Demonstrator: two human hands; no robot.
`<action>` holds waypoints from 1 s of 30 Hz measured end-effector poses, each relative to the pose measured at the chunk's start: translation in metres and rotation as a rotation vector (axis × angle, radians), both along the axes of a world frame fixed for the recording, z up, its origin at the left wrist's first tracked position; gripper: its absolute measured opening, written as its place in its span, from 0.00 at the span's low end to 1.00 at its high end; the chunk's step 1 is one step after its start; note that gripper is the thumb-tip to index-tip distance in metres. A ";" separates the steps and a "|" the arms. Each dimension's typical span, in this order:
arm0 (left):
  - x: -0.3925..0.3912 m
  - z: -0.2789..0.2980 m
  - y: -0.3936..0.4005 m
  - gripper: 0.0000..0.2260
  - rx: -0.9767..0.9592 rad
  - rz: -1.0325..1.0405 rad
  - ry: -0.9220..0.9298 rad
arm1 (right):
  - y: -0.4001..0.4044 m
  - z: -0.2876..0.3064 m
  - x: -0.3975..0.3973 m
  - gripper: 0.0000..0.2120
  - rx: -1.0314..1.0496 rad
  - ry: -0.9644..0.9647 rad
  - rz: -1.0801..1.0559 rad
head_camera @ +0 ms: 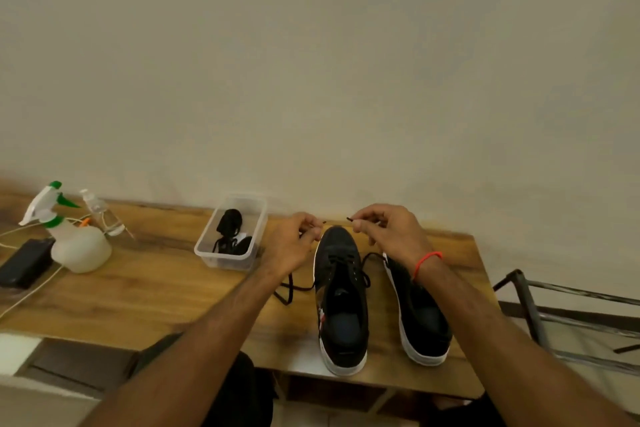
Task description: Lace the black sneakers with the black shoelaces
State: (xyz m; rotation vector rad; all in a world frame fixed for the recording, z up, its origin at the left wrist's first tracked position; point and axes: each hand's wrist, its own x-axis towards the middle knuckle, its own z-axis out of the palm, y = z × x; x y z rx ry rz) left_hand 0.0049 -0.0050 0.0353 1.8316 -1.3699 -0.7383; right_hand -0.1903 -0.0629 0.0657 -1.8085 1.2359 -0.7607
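Note:
Two black sneakers with white soles stand side by side on the wooden table, toes pointing at the wall. The left sneaker has a black shoelace threaded through its lowest eyelets; slack loops trail on the table on both sides. My left hand pinches one lace end just above the toe. My right hand pinches the other end, its tip sticking out to the left. The right sneaker lies partly under my right wrist; no lace shows on it.
A clear plastic tub holding another bundled black lace sits left of the shoes. Further left are a white spray bottle with green trigger, a small clear bottle, a black device with white cables. A metal rack stands right of the table.

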 end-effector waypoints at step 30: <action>0.003 -0.032 -0.002 0.09 0.602 -0.108 0.123 | 0.010 -0.083 0.019 0.02 -0.178 0.468 0.266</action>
